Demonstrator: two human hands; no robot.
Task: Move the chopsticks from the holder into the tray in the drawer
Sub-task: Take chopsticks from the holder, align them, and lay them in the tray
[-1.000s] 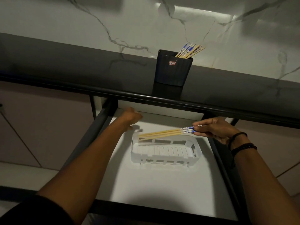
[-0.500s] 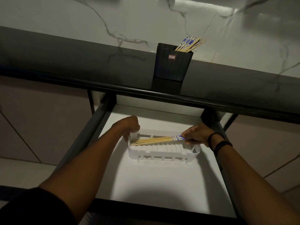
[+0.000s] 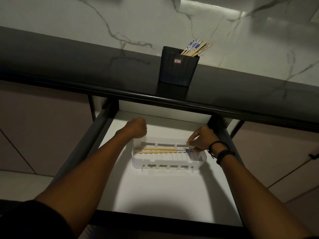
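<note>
A white slotted tray sits in the open white drawer. A small bunch of wooden chopsticks with blue-patterned ends lies lengthwise in the tray, along its far side. My right hand pinches their blue ends at the tray's right end. My left hand is curled at the tray's far left corner, touching its rim. A dark holder stands on the counter above, with several more chopsticks leaning out to the right.
The dark countertop edge overhangs the back of the drawer. Dark drawer rails run along both sides. A marble wall rises behind the counter. Cabinet fronts flank the drawer.
My right hand has lowered the chopsticks from above the tray until they lie flat inside it. My left hand stayed at the tray's far left corner.
</note>
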